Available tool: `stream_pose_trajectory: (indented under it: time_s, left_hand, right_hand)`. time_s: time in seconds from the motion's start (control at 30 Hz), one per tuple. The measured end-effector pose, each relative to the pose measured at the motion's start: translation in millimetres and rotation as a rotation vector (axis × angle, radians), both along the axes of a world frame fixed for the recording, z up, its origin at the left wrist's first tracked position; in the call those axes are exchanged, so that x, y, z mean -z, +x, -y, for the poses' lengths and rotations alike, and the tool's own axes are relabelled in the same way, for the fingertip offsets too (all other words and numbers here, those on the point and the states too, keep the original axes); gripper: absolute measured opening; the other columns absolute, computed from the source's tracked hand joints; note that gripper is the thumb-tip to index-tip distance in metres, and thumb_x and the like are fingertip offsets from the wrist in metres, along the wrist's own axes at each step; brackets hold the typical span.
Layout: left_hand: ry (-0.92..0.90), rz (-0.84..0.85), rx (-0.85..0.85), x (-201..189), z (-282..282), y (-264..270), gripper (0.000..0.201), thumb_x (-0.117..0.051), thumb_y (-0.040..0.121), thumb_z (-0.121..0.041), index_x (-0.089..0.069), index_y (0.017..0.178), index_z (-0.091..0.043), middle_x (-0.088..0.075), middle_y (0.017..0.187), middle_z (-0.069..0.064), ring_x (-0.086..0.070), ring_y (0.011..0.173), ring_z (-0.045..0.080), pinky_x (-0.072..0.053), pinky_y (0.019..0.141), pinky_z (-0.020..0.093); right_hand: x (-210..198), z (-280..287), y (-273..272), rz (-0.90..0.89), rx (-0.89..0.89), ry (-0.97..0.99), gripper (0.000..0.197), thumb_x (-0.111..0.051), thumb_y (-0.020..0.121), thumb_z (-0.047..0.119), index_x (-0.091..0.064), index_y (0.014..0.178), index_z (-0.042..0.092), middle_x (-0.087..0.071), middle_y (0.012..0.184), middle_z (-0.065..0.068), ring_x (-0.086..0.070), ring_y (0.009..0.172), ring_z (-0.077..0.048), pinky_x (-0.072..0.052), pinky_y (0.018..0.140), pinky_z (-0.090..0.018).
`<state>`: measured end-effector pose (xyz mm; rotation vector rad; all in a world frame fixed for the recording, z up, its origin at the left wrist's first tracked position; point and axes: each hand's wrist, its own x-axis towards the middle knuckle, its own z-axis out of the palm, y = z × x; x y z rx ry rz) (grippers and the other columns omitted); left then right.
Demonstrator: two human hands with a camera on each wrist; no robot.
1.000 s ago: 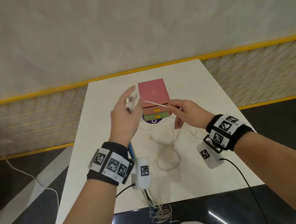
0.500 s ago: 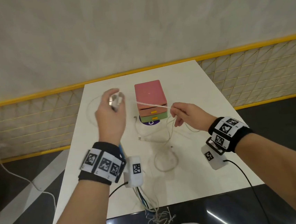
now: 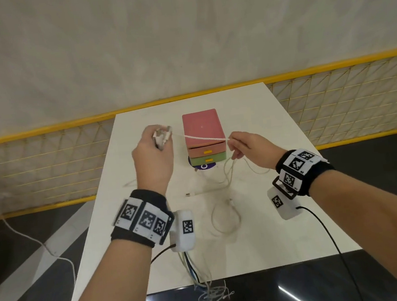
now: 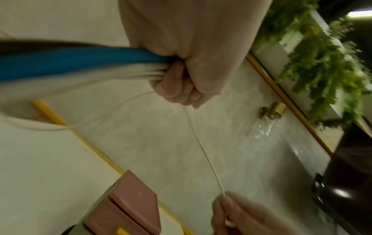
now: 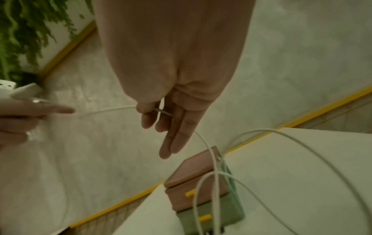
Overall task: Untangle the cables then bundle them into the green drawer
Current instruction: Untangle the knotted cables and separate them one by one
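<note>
My left hand (image 3: pixel 155 152) is raised left of the drawer box, fist closed round a bunch of white and blue cables (image 4: pixel 84 70) with plug ends sticking out on top. A thin white cable (image 3: pixel 203 137) runs taut from it to my right hand (image 3: pixel 245 145), which pinches it between thumb and forefinger (image 5: pixel 147 109), other fingers straight. More white cable (image 3: pixel 225 218) lies looped on the table. The small drawer box (image 3: pixel 203 130) has a pink top, a pink drawer and a closed green drawer (image 3: pixel 208 160) with a yellow handle at the bottom.
The white table (image 3: pixel 285 227) ends near me at a dark floor, where cable ends (image 3: pixel 211 292) hang over the front edge. A yellow-railed mesh fence (image 3: pixel 333 103) runs behind the table. A purple disc (image 3: pixel 204 166) sits under the drawer box.
My left hand has moved left and away from the drawer box with its cable bunch, drawing the thin cable taut. My right hand stayed beside the box, still pinching the cable.
</note>
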<state>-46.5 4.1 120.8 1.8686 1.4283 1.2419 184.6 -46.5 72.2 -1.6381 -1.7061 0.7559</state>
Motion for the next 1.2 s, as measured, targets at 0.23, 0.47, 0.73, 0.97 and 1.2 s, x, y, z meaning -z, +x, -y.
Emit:
stream_pose_trajectory:
  time_s: [0.23, 0.47, 0.73, 0.97, 1.2]
  left_hand:
    - [-0.081, -0.196, 0.352, 9.8, 18.1, 30.5, 0.014, -0.062, 0.095, -0.027, -0.060, 0.080, -0.027, -0.055, 0.064, -0.004, -0.045, 0.053, 0.003, -0.034, 0.050, 0.014]
    - [0.068, 0.144, -0.031, -11.2, 4.1, -3.8, 0.032, -0.057, 0.097, -0.035, -0.052, 0.075, -0.013, -0.045, 0.058, -0.006, -0.038, 0.052, 0.007, -0.033, 0.053, 0.017]
    - [-0.048, 0.091, 0.242, -9.5, 20.8, 0.5, 0.040, -0.063, 0.094, -0.030, -0.054, 0.132, -0.036, -0.059, 0.084, -0.011, -0.045, 0.047, -0.001, -0.040, 0.057, 0.009]
    - [-0.060, -0.100, 0.344, 0.4, 30.1, 10.9, 0.011, -0.063, 0.095, -0.028, -0.060, 0.086, -0.022, -0.051, 0.061, -0.008, -0.041, 0.048, 0.003, -0.032, 0.046, 0.013]
    - [-0.102, -0.105, 0.354, 2.3, 42.2, -6.6, 0.019, -0.063, 0.094, -0.036, -0.060, 0.087, -0.018, -0.049, 0.060, -0.005, -0.038, 0.047, 0.005, -0.031, 0.046, 0.013]
  right_hand:
    - [-22.1, -10.3, -35.8, 0.021, -0.113, 0.152, 0.024, -0.038, 0.101, 0.011, -0.054, 0.091, -0.002, -0.059, 0.086, -0.014, -0.059, 0.078, -0.022, -0.051, 0.073, -0.026]
    - [-0.1, -1.4, -4.1, 0.082, -0.026, 0.006, 0.030, -0.033, 0.102, 0.016, -0.050, 0.078, 0.020, -0.059, 0.085, -0.017, -0.062, 0.086, -0.034, -0.051, 0.080, -0.041]
    - [-22.4, 6.9, -15.6, 0.127, -0.010, 0.147, 0.029, -0.039, 0.101, 0.020, -0.058, 0.088, 0.001, -0.060, 0.081, -0.012, -0.059, 0.075, -0.024, -0.051, 0.077, -0.040]
    - [-44.7, 35.8, -35.0, 0.204, -0.072, 0.191, 0.016, -0.043, 0.100, 0.022, -0.054, 0.111, 0.017, -0.068, 0.079, 0.005, -0.058, 0.051, -0.014, -0.051, 0.060, -0.028]
    - [-15.9, 83.5, -39.1, 0.336, -0.162, -0.064, 0.006, -0.042, 0.100, 0.025, -0.046, 0.097, 0.022, -0.074, 0.089, 0.011, -0.061, 0.045, -0.013, -0.054, 0.056, -0.032]
